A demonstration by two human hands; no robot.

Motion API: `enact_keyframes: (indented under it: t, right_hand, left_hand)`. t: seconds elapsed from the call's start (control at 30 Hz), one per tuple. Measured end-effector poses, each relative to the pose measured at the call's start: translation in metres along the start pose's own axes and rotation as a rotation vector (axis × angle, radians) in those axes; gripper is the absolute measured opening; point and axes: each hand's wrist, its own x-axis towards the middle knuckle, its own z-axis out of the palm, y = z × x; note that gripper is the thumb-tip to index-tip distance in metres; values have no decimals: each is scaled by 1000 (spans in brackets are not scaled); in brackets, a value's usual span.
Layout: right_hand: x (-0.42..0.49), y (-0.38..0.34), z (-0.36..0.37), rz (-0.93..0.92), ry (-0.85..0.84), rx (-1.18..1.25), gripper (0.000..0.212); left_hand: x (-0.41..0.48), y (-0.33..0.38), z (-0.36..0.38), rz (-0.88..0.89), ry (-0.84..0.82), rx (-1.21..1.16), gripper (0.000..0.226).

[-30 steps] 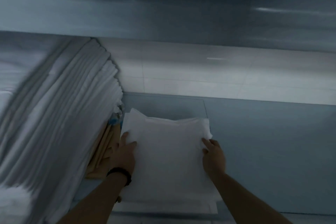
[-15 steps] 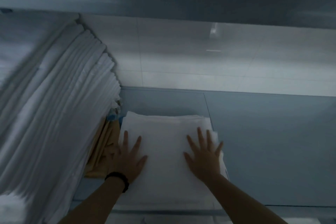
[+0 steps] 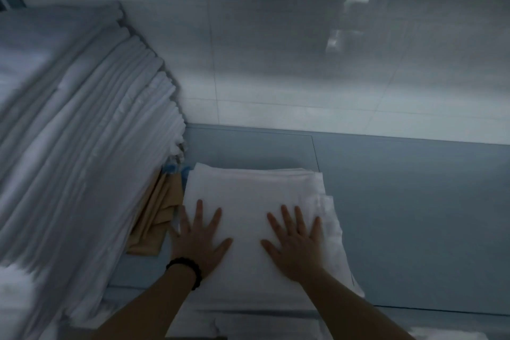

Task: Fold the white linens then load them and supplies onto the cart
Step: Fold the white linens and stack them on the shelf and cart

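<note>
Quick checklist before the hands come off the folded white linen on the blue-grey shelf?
1. Left hand flat on the folded white linen: ok.
2. Right hand flat on it, fingers spread: ok.
3. Layers squared: not ok, lower layers stick out along the right edge.
4. Linen apart from the tan folded cloth: cannot tell, the left hand covers that border.
5. Bare blue-grey shelf surface on the right: ok.
6. Tall stack of white folded linens at left steady: cannot tell.
</note>
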Motion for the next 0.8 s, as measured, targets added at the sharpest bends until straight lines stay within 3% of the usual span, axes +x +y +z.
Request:
enact_keyframes:
  t: [0.8]
  right_hand:
    - [-60,199,-1,87,0,-22,72]
  left_hand:
    - [-16,198,24,35,20,7,86]
